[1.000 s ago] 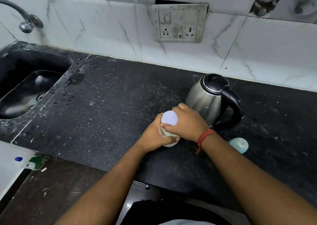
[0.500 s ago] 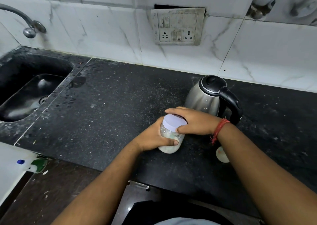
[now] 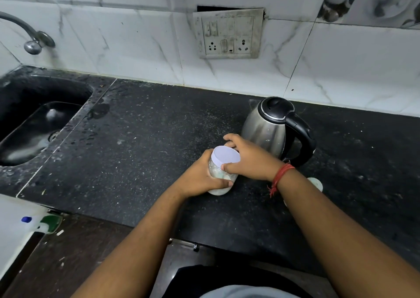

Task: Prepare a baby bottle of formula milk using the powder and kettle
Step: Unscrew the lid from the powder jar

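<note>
Our left hand point(image 3: 200, 177) wrapped the jar point(image 3: 221, 177); our right hand point(image 3: 250, 159) arched over, fingers curled round its lid point(image 3: 225, 154).

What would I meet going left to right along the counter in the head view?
Sink → left hand gripping the jar → right hand on the jar's lid → kettle → small pale round object, partly hidden behind the right forearm.
</note>
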A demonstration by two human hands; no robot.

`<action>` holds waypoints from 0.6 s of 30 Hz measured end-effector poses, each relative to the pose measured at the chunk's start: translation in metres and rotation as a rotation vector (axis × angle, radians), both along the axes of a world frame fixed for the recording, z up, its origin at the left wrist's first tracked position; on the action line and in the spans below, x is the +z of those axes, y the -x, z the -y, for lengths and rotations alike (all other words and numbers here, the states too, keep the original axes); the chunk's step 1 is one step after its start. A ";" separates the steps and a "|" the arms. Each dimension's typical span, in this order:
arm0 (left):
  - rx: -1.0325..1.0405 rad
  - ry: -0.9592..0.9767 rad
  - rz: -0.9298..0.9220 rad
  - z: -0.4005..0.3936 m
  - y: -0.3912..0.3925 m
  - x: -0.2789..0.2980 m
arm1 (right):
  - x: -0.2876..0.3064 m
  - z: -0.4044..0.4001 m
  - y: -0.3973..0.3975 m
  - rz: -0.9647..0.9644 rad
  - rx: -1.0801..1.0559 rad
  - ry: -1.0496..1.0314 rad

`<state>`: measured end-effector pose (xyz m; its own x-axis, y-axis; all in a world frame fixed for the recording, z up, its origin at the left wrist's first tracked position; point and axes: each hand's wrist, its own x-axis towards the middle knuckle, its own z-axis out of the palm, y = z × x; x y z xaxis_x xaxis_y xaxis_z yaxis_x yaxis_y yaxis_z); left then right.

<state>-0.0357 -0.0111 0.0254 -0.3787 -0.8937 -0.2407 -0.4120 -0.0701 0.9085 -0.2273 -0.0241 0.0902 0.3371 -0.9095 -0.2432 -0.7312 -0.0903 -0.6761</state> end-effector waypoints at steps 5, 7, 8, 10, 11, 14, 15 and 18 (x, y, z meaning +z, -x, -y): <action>-0.021 -0.014 -0.015 -0.002 -0.005 0.000 | 0.001 -0.004 0.010 0.264 0.083 -0.145; -0.021 -0.009 -0.012 -0.002 -0.005 0.001 | 0.002 -0.005 0.007 0.183 0.039 -0.082; -0.021 -0.004 -0.006 -0.002 -0.005 0.001 | 0.002 -0.005 0.006 0.092 0.014 -0.035; -0.026 0.005 0.003 -0.002 -0.004 0.003 | 0.000 -0.004 0.003 -0.065 -0.021 0.054; -0.030 0.008 0.005 -0.002 -0.003 0.003 | -0.002 -0.004 0.001 -0.093 -0.032 0.090; -0.031 0.002 -0.001 -0.001 -0.003 0.004 | -0.005 -0.003 0.001 -0.011 -0.045 0.114; -0.027 -0.005 -0.004 -0.001 -0.004 0.004 | -0.005 -0.002 0.002 0.051 -0.047 0.076; -0.032 -0.013 0.001 0.000 -0.006 0.004 | -0.004 -0.003 0.009 0.239 -0.002 -0.097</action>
